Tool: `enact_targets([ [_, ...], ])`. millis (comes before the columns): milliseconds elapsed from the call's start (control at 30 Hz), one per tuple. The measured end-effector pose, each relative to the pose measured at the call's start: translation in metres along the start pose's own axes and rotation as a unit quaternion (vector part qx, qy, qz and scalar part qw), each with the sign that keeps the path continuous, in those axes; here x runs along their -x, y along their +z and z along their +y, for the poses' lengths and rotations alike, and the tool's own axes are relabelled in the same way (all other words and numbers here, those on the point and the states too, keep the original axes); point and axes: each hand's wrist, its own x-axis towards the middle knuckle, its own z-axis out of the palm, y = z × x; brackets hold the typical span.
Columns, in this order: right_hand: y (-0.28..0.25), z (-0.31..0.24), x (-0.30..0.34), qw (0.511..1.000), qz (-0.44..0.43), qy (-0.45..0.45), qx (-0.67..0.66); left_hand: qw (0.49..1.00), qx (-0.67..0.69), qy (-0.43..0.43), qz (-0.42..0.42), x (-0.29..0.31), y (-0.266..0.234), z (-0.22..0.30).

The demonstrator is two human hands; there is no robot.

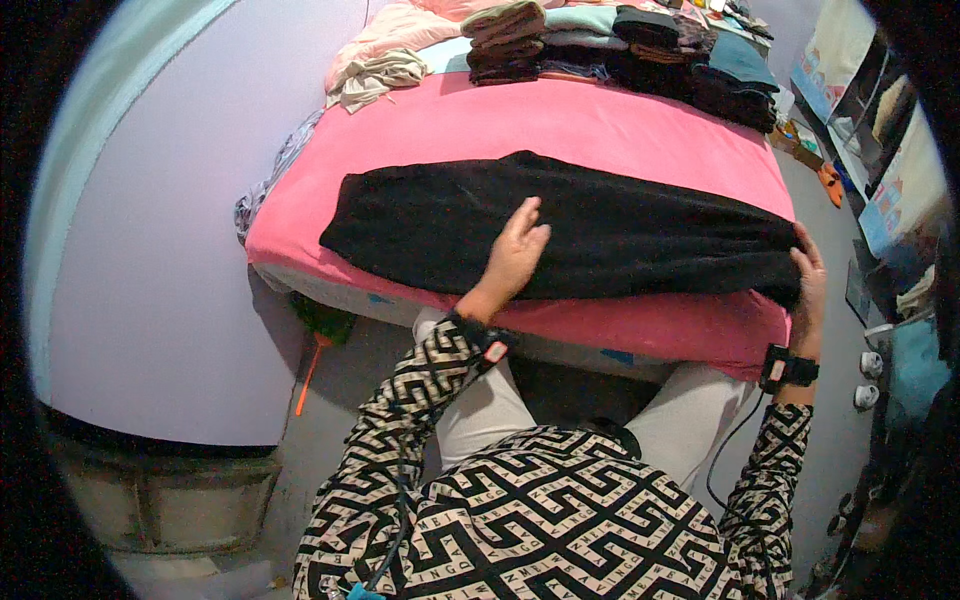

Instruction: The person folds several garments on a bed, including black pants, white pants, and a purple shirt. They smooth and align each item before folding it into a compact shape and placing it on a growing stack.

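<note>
A pair of black trousers [620, 230] lies stretched lengthwise across the pink bedcover [450, 125], the broader end to the left and the narrower one to the right. Over the near middle of the cloth is my left hand [517, 250], fingers stretched out and holding nothing; whether it touches the fabric is unclear. My right hand [810, 275] grips the narrow right end, its fingertips on the edge and partly hidden.
Stacks of folded clothes [505, 45] line the far side of the bed, beside a crumpled beige garment [378, 78]. A pale wall [170, 230] stands left. An orange-handled brush [315, 360] is on the floor; shelving [860, 120] runs along the right.
</note>
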Motion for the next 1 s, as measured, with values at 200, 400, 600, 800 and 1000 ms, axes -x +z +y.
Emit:
enact_targets([
  [200, -0.07, -0.024, 0.0, 0.996, 0.075, -0.011, -0.055, 0.967, -0.203, 0.128, -0.091, 0.0, 0.066, -0.03],
  [400, -0.088, -0.026, 0.008, 0.993, 0.078, 0.086, 0.037, 0.983, -0.12, 0.117, -0.081, -0.01, 0.081, -0.041],
  [600, 0.039, -0.097, -0.012, 0.997, -0.075, -0.003, 0.019, 0.963, 0.25, -0.088, -0.051, -0.033, 0.072, -0.053],
  [800, 0.293, -0.126, -0.044, 0.946, -0.316, -0.068, 0.027, 0.826, 0.542, -0.139, -0.066, -0.008, 0.054, -0.064],
  [1000, 0.532, -0.041, 0.016, 0.866, -0.484, 0.08, -0.091, 0.706, 0.684, -0.16, -0.089, 0.01, 0.049, -0.081],
])
